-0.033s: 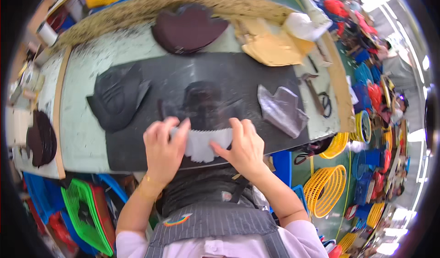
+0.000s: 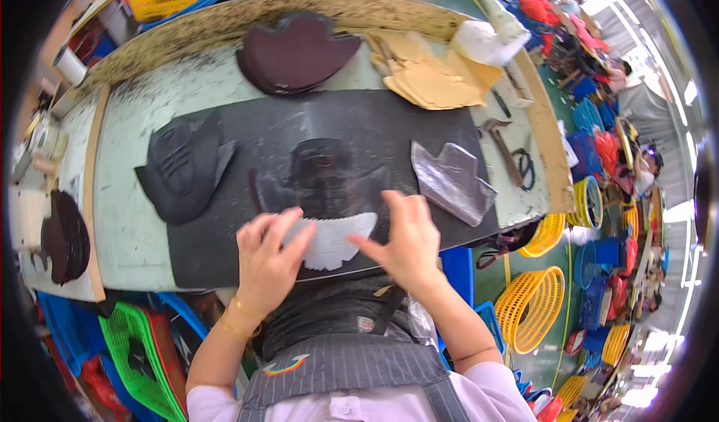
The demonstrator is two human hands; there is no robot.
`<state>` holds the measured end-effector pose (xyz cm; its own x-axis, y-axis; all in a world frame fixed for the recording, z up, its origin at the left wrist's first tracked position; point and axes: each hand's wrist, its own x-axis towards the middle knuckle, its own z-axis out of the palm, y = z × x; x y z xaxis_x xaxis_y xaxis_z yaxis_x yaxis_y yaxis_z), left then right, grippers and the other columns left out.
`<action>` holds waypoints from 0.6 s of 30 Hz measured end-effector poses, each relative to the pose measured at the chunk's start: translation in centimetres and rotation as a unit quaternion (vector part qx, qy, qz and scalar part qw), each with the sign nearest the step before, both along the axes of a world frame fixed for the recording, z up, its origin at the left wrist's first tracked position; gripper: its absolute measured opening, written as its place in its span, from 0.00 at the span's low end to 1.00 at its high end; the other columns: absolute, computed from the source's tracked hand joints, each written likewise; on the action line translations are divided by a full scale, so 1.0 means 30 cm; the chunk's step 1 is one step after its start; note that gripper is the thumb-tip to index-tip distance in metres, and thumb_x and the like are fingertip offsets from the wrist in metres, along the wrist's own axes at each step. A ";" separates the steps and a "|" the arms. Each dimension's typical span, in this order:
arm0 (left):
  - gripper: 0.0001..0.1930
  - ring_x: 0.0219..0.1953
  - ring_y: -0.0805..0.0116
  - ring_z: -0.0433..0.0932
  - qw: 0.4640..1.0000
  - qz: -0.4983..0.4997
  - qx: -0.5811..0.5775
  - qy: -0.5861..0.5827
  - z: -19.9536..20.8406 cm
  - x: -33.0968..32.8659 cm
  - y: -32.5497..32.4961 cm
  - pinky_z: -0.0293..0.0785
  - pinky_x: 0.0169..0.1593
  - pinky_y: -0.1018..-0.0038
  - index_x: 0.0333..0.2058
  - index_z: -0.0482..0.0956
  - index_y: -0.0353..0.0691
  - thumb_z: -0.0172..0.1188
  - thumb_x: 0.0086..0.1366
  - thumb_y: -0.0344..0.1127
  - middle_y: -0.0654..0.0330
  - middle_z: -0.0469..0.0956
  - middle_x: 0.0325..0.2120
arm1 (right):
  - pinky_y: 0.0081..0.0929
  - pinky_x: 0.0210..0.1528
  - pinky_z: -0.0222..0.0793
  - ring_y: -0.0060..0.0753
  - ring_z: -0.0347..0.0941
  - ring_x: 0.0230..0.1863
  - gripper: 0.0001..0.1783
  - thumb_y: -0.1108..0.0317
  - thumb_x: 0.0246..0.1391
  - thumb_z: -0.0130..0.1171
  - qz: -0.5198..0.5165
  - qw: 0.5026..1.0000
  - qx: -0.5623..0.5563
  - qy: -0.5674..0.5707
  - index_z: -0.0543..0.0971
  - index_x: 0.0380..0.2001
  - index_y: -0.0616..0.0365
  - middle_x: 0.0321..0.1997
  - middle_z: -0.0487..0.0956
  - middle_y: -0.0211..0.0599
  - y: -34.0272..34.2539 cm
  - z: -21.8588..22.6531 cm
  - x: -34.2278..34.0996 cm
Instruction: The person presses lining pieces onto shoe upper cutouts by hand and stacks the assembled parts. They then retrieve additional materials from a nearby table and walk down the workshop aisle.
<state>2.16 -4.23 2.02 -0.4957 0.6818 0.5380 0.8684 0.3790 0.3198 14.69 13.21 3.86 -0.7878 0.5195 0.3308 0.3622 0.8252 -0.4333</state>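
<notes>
A light grey shaped piece (image 2: 332,242) with a toothed upper edge lies near the front edge of the black mat (image 2: 225,250). The curled fingers and thumb of my left hand (image 2: 271,253) close on its left end, covering that part. My right hand (image 2: 408,242) is spread over the right end, its thumb tip at the piece and its fingers raised apart. Just beyond lies a dark, glossy cut piece (image 2: 322,164) with wide side wings. A black shoe-upper-like part (image 2: 180,167) rests to the left, and silvery-purple pieces (image 2: 455,182) to the right.
Dark maroon cut pieces (image 2: 296,55) are stacked at the back, beside yellow-tan sheets (image 2: 434,74). A hammer (image 2: 505,149) and black-handled scissors (image 2: 527,171) lie at the right. More dark pieces (image 2: 64,235) sit far left. Yellow baskets (image 2: 528,310) stand on the floor.
My right hand has lifted slightly off the grey piece and moved right, its fingers opening wider. My left hand stays at the left end.
</notes>
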 end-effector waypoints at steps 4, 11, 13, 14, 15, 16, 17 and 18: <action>0.14 0.44 0.56 0.69 0.986 -0.108 0.022 -0.126 0.104 0.055 0.067 0.64 0.47 0.66 0.39 0.79 0.40 0.63 0.50 0.27 0.57 0.73 0.41 | 0.38 0.40 0.67 0.48 0.69 0.41 0.33 0.52 0.43 0.66 -0.281 0.956 -0.056 -0.067 0.69 0.44 0.67 0.40 0.71 0.47 0.305 0.025 0.240; 0.27 0.47 0.67 0.71 0.692 -0.100 0.067 -0.712 -0.047 0.220 0.565 0.70 0.52 0.74 0.52 0.61 0.24 0.62 0.58 0.31 0.51 0.69 0.47 | 0.42 0.41 0.69 0.58 0.72 0.34 0.27 0.54 0.42 0.67 -0.267 0.961 -0.066 -0.030 0.73 0.40 0.63 0.33 0.77 0.51 0.470 -0.111 0.256; 0.33 0.47 0.69 0.72 0.603 -0.110 0.207 -0.763 -0.002 0.229 0.625 0.68 0.53 0.75 0.54 0.56 0.25 0.65 0.54 0.28 0.52 0.71 0.45 | 0.22 0.27 0.66 0.24 0.71 0.23 0.13 0.64 0.48 0.64 -0.175 0.940 -0.282 0.076 0.75 0.28 0.63 0.21 0.76 0.32 0.446 -0.076 0.236; 0.30 0.46 0.70 0.72 0.558 -0.108 0.205 -0.797 0.022 0.206 0.639 0.68 0.53 0.74 0.54 0.59 0.29 0.64 0.56 0.29 0.55 0.72 0.44 | 0.13 0.28 0.62 0.10 0.66 0.27 0.07 0.69 0.53 0.60 -0.130 0.897 -0.383 0.178 0.74 0.28 0.61 0.23 0.74 0.24 0.403 -0.033 0.209; 0.26 0.46 0.71 0.73 0.510 -0.105 0.198 -0.831 0.038 0.187 0.635 0.68 0.53 0.73 0.53 0.62 0.32 0.62 0.58 0.30 0.58 0.74 0.44 | 0.12 0.30 0.62 0.09 0.66 0.28 0.04 0.72 0.55 0.58 -0.086 0.850 -0.450 0.260 0.74 0.31 0.59 0.26 0.75 0.22 0.373 0.000 0.187; 0.26 0.46 0.71 0.73 0.513 -0.110 0.203 -0.827 0.049 0.172 0.615 0.68 0.53 0.73 0.53 0.62 0.32 0.62 0.58 0.30 0.58 0.74 0.44 | 0.12 0.31 0.62 0.09 0.66 0.29 0.04 0.73 0.55 0.57 -0.068 0.827 -0.468 0.303 0.73 0.32 0.59 0.27 0.74 0.22 0.350 0.033 0.168; 0.22 0.46 0.72 0.73 0.388 -0.162 0.218 -0.881 0.056 0.154 0.582 0.68 0.53 0.72 0.52 0.64 0.35 0.59 0.60 0.31 0.61 0.74 0.44 | 0.11 0.33 0.62 0.09 0.66 0.30 0.04 0.74 0.55 0.57 -0.050 0.800 -0.487 0.346 0.72 0.34 0.59 0.28 0.74 0.23 0.328 0.060 0.144; 0.19 0.45 0.72 0.74 0.254 -0.214 0.223 -0.917 0.071 0.149 0.567 0.69 0.52 0.71 0.51 0.67 0.38 0.57 0.62 0.31 0.63 0.75 0.44 | 0.13 0.34 0.62 0.11 0.65 0.31 0.07 0.74 0.55 0.57 -0.042 0.776 -0.492 0.392 0.70 0.35 0.59 0.29 0.72 0.24 0.313 0.079 0.122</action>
<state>6.64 12.77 4.15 -0.1236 0.9579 -0.2590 -0.9630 -0.0528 0.2641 18.36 22.61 6.24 -0.4945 0.8633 0.1012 -0.2953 -0.0573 -0.9537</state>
